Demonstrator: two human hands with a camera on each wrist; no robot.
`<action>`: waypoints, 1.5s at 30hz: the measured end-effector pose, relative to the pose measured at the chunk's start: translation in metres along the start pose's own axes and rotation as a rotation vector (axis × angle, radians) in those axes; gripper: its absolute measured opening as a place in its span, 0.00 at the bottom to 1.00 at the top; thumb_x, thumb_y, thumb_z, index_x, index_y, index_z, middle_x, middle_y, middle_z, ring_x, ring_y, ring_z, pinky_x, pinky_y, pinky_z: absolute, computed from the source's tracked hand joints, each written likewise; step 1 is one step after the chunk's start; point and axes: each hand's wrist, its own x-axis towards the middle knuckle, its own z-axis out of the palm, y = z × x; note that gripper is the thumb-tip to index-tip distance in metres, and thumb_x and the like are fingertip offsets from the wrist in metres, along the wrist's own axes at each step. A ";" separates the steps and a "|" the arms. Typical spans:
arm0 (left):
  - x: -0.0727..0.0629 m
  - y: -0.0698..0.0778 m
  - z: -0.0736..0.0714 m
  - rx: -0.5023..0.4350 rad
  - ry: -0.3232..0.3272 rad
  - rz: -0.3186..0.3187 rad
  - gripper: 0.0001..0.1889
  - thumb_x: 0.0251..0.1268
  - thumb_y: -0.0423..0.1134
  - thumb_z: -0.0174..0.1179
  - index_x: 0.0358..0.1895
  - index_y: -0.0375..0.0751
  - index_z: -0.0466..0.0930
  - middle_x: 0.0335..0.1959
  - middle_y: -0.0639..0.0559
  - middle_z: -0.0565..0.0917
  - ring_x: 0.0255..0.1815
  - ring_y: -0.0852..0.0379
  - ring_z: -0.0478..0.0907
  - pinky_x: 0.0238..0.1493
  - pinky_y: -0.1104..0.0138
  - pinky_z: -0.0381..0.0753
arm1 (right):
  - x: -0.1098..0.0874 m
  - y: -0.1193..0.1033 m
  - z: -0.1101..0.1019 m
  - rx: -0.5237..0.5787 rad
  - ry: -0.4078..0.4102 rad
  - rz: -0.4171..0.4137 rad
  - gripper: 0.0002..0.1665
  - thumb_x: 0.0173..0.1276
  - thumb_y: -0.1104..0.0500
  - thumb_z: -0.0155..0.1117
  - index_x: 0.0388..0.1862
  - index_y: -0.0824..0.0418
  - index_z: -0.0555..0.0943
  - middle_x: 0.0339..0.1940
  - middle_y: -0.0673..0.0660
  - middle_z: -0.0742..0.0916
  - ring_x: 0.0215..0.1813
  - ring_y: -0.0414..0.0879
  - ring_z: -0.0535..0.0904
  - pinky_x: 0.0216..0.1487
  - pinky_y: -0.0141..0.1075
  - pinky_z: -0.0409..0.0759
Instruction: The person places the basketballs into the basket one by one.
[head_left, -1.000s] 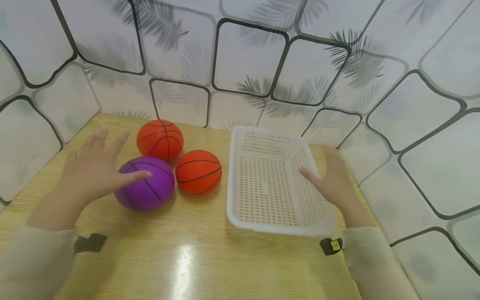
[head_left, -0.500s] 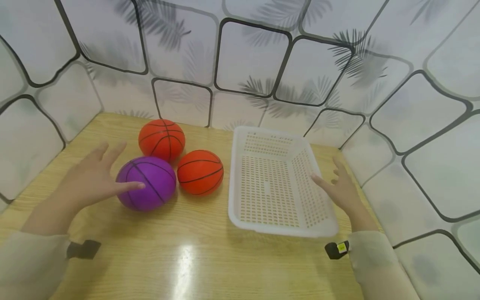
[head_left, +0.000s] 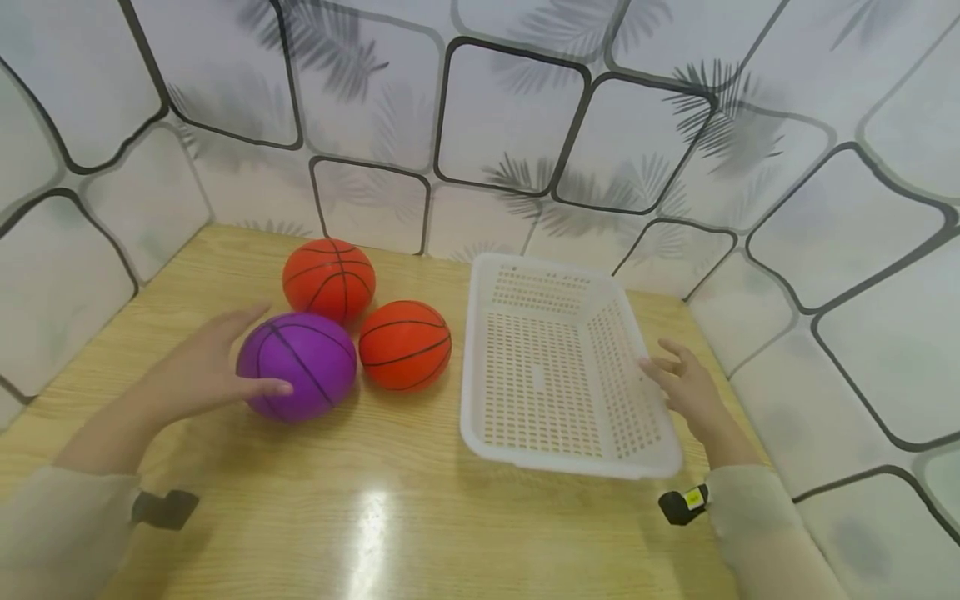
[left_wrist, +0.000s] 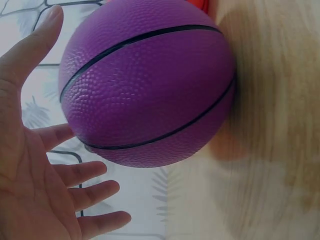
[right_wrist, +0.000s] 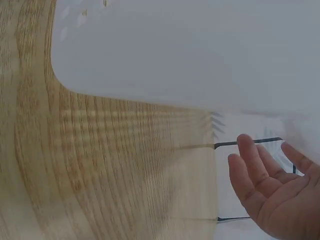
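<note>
A purple ball with black lines (head_left: 311, 358) lies on the wooden table at the left. My left hand (head_left: 191, 367) is spread beside it, thumb overlapping its near side in the head view. In the left wrist view the fingers are loosely apart next to the purple ball (left_wrist: 150, 85), palm facing it. To the right stands a white perforated plastic basket (head_left: 538, 379) with nothing in it. My right hand (head_left: 686, 387) is at its right rim, thumb tip right at the edge. In the right wrist view, the relaxed fingers of that hand (right_wrist: 280, 192) lie below the basket wall (right_wrist: 175, 60).
Two red balls, a farther one (head_left: 330, 279) and a nearer one (head_left: 405, 346), sit close to the purple ball. A patterned wall (head_left: 502, 117) borders the table (head_left: 420, 517) at the back and both sides.
My left hand has lowered beside the purple ball, its fingers going down behind it. My right hand has shifted slightly right and down at the basket's rim. The balls and basket stay in place.
</note>
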 end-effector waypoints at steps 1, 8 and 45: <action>0.000 -0.001 0.001 -0.010 0.004 0.006 0.62 0.41 0.59 0.74 0.75 0.35 0.46 0.70 0.27 0.55 0.68 0.26 0.50 0.56 0.29 0.53 | 0.001 0.001 0.000 0.019 -0.004 0.002 0.52 0.70 0.41 0.55 0.77 0.60 0.39 0.72 0.73 0.57 0.67 0.71 0.60 0.62 0.60 0.65; 0.000 -0.005 0.006 -0.028 0.023 0.024 0.58 0.40 0.57 0.76 0.74 0.39 0.52 0.68 0.28 0.60 0.66 0.26 0.56 0.55 0.30 0.56 | 0.003 0.003 -0.002 0.074 -0.027 0.009 0.45 0.73 0.43 0.52 0.77 0.62 0.47 0.71 0.72 0.61 0.66 0.65 0.65 0.62 0.54 0.68; -0.008 -0.027 0.007 -0.230 0.063 0.058 0.48 0.43 0.42 0.77 0.71 0.43 0.61 0.65 0.30 0.65 0.54 0.25 0.70 0.43 0.41 0.78 | 0.000 -0.004 -0.004 0.127 -0.084 0.047 0.37 0.75 0.52 0.51 0.75 0.65 0.52 0.67 0.71 0.67 0.51 0.41 0.78 0.54 0.36 0.76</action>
